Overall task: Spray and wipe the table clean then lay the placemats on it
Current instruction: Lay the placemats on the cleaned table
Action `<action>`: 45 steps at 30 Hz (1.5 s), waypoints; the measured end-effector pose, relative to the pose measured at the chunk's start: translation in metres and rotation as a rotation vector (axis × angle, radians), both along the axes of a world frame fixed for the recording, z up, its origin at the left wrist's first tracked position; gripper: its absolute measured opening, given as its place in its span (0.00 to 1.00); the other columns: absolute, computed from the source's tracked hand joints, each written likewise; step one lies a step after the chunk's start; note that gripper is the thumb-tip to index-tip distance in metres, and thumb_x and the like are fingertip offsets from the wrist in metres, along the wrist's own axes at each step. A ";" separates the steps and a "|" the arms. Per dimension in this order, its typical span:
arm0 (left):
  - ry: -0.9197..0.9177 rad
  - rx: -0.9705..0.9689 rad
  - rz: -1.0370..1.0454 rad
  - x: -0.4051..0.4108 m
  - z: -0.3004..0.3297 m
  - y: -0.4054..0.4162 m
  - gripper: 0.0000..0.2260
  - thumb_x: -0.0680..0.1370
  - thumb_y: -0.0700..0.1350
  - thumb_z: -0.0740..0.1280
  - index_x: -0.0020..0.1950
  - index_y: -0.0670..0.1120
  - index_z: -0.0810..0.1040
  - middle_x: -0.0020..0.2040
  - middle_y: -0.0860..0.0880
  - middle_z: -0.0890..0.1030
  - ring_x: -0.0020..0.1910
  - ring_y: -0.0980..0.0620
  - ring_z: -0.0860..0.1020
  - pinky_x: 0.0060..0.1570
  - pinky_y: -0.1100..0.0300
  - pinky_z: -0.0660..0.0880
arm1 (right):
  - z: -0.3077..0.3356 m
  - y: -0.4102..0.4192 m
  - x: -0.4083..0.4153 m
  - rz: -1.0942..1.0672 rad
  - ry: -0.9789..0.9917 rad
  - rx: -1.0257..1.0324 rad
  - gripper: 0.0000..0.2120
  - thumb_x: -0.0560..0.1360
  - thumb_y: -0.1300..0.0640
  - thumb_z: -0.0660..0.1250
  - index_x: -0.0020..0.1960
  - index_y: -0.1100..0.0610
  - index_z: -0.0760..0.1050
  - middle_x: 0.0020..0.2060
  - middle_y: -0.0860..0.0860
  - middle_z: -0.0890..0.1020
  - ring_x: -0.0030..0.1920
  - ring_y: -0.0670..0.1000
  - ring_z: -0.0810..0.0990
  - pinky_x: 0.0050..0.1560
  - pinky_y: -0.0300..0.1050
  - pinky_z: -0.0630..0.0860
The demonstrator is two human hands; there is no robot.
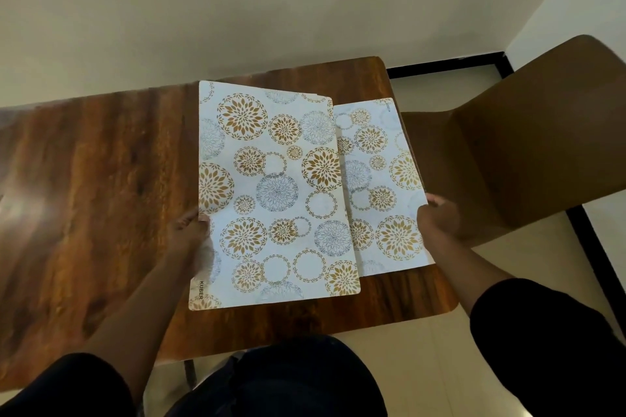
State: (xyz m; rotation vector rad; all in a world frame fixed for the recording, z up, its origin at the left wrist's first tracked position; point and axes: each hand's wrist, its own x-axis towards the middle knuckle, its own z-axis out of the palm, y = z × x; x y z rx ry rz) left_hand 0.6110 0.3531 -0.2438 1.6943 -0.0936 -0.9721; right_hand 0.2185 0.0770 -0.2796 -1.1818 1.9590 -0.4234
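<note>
Two white placemats with gold and grey flower circles are over the right end of the dark wooden table point(95, 179). The larger-looking upper placemat point(274, 193) overlaps the lower placemat point(382, 186), which sticks out to the right near the table's right edge. My left hand point(191, 234) grips the upper placemat at its left edge. My right hand point(438, 217) grips the lower placemat at its right edge. A third sheet's corner seems to peek out at the upper placemat's far edge.
A brown chair point(528, 145) stands right of the table, its seat tucked against the table's right edge. A cream wall runs behind the table. Pale floor tiles point(423, 349) with a black skirting show at the right. My dark sleeves fill the bottom.
</note>
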 end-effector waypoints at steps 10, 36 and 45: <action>-0.022 0.060 0.059 -0.009 0.012 0.002 0.13 0.86 0.35 0.62 0.68 0.40 0.81 0.60 0.46 0.87 0.54 0.43 0.87 0.53 0.47 0.85 | -0.004 0.001 0.003 0.014 0.013 -0.011 0.19 0.79 0.62 0.64 0.68 0.52 0.79 0.61 0.53 0.84 0.52 0.56 0.84 0.44 0.48 0.83; -0.039 0.140 0.037 -0.013 -0.013 0.020 0.14 0.87 0.39 0.62 0.70 0.45 0.82 0.66 0.45 0.85 0.64 0.37 0.83 0.67 0.36 0.77 | -0.005 0.002 0.002 0.055 0.053 -0.039 0.18 0.81 0.65 0.63 0.68 0.54 0.79 0.64 0.54 0.82 0.56 0.58 0.84 0.49 0.49 0.83; -0.069 0.131 0.042 -0.018 -0.012 0.024 0.14 0.87 0.38 0.62 0.68 0.43 0.83 0.64 0.45 0.86 0.62 0.38 0.84 0.67 0.33 0.76 | -0.007 -0.001 0.002 0.069 0.062 -0.033 0.18 0.81 0.64 0.64 0.69 0.55 0.78 0.65 0.54 0.82 0.57 0.58 0.84 0.47 0.47 0.82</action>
